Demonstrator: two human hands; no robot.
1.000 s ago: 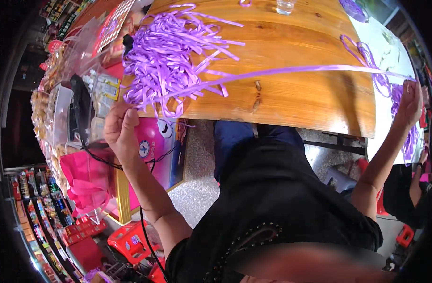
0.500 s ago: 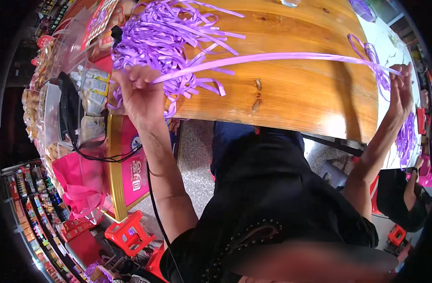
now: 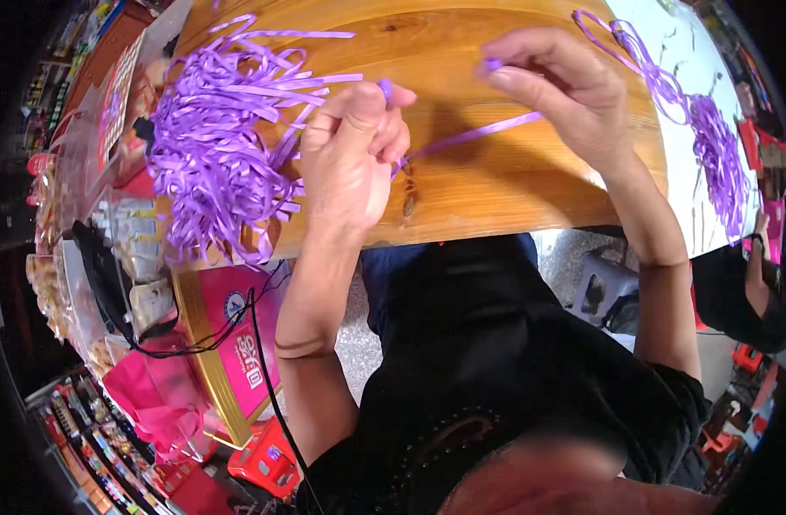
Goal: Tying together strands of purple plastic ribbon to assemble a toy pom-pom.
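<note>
Over the wooden table, my left hand (image 3: 350, 150) is closed, with a bit of purple ribbon showing between its thumb and forefinger. My right hand (image 3: 577, 99) pinches another bit of the same colour at its fingertips, to the right and slightly farther off. A strip of purple ribbon (image 3: 483, 133) runs low between the two hands, from beneath the left fingers to behind the right palm. Beside my left hand lies a big tangled heap of purple ribbons (image 3: 217, 146). The inside of my left fist is hidden.
The wooden table (image 3: 461, 206) spans the front. Looped purple ribbon (image 3: 655, 73) and a hanging bunch (image 3: 719, 167) lie at the right on a white surface. At left stand plastic containers, a pink bag (image 3: 148, 395), black cables (image 3: 195, 348) and a red stool (image 3: 268, 459). Another person (image 3: 740, 296) is at the far right.
Both hands have come inward from wide apart, where the ribbon was stretched between them. The ribbon now hangs lower in a shorter span. The whole view has shifted slightly.
</note>
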